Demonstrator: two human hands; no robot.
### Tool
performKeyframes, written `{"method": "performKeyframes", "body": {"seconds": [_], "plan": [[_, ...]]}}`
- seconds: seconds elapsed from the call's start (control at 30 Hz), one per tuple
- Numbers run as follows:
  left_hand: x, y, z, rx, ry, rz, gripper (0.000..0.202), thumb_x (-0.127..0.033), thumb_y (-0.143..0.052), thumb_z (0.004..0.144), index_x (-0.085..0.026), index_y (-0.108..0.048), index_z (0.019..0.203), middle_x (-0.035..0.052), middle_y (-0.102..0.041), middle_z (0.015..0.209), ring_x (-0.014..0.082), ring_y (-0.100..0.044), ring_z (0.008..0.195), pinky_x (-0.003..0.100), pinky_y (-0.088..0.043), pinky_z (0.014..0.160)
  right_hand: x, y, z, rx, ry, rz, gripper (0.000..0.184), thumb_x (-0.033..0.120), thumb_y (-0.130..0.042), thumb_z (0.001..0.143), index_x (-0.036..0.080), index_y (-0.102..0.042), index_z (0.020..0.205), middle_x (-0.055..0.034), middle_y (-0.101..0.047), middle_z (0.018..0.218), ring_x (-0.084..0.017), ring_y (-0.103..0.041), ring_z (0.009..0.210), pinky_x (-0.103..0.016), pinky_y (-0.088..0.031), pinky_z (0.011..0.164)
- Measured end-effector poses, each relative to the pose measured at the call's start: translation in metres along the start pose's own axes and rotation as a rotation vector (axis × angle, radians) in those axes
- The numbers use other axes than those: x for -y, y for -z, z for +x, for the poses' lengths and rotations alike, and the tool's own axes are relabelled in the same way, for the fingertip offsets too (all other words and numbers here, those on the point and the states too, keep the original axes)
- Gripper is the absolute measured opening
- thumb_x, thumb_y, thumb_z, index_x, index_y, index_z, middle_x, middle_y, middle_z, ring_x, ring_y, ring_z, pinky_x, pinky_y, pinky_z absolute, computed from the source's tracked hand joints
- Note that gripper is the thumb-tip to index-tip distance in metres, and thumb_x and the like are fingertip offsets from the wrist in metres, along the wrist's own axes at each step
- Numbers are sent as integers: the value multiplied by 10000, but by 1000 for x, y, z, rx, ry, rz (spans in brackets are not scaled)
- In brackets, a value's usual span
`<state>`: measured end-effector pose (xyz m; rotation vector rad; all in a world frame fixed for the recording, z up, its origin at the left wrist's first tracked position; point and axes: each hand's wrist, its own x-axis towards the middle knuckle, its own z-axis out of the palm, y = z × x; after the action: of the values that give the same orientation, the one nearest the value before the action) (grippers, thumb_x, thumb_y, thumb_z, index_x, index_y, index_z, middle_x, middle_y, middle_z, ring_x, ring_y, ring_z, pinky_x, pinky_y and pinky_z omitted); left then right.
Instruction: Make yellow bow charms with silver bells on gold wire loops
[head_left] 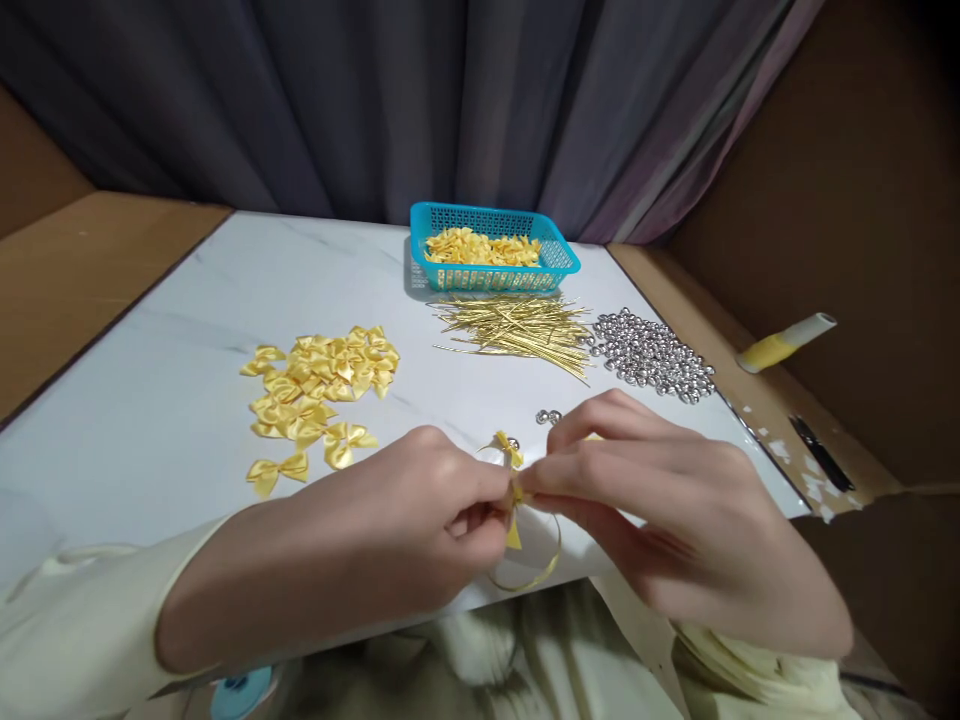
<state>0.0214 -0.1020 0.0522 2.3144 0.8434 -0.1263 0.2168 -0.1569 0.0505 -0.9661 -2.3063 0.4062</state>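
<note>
Fingertips of my left hand (427,500) and my right hand (660,490) meet near the table's front edge, both closed in a pinch. Between them is a small yellow ribbon bow (514,535), mostly covered by the fingers. A thin gold cord (551,568) curves in a loop below the bow, its end running to my right fingertips. Just beyond the fingers, another yellow bow (511,450) shows with a silver bead beside it; whether it joins the held piece I cannot tell. A few silver beads (549,416) lie near my right knuckles.
Loose yellow bows (330,375) lie in a pile on the left. A blue basket (495,281) of yellow bows stands at the back. Before it are gold cords (517,328), with silver beads (652,355) to their right. A yellow-and-white tube (786,342) and black pen (821,455) are far right.
</note>
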Motion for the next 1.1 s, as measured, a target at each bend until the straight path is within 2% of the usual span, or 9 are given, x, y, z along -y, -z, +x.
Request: {"method": "performKeyframes", "body": {"seconds": [0.13, 0.33, 0.5, 0.6, 0.7, 0.9, 1.1], "plan": [[1, -2, 0, -40, -24, 8, 234, -180, -420, 813, -176, -426, 579, -62, -356, 516, 76, -312, 492, 242, -226, 486, -3, 3, 15, -26, -27, -33, 246, -37, -542, 794, 181, -583, 900, -44, -621, 878, -181, -542, 859, -311, -461, 746], [1, -1, 1, -38, 44, -65, 271, -257, -432, 828, -184, -486, 573, -59, -361, 504, 83, -318, 487, 232, -249, 485, 6, 20, 18, -105, -114, -142, 170, 31, -569, 831, 193, -604, 795, -49, -598, 820, -191, -554, 787, -303, -450, 629], [0, -1, 1, -25, 70, -43, 245, -257, -418, 798, -187, -457, 566, -58, -399, 480, 83, -338, 474, 228, -252, 473, 10, 10, 4, 74, -112, -85, 162, 17, -538, 861, 150, -603, 795, -67, -593, 871, -189, -493, 824, -322, -425, 677], [-1, -1, 0, -15, 58, -52, 234, -224, -412, 763, -181, -430, 534, -54, -445, 455, 75, -360, 445, 224, -237, 447, 7, -4, -1, 117, -111, -81, 194, -34, -524, 822, 147, -563, 765, -71, -592, 889, -199, -470, 833, -356, -397, 710], [0, -1, 0, 5, 53, -67, 219, -194, -405, 736, -181, -459, 523, -47, -516, 450, 72, -422, 421, 215, -243, 426, 2, -10, -1, 120, -58, -55, 199, -37, -502, 829, 147, -575, 803, -67, -605, 888, -197, -467, 831, -360, -376, 714], [5, -1, 2, 52, 33, -157, 210, -185, -417, 759, -188, -527, 580, -35, -603, 460, 94, -572, 438, 178, -337, 437, -8, -9, 4, 113, 64, -12, 202, -2, -472, 879, 160, -593, 903, -45, -641, 859, -179, -500, 828, -354, -355, 733], [2, 2, 1, 108, 53, -187, 260, -266, -445, 805, -197, -531, 570, -16, -667, 482, 112, -566, 409, 185, -394, 447, -19, -14, 4, 64, 139, -12, 196, -12, -466, 866, 159, -560, 888, -39, -614, 877, -172, -498, 870, -349, -342, 764]]}}
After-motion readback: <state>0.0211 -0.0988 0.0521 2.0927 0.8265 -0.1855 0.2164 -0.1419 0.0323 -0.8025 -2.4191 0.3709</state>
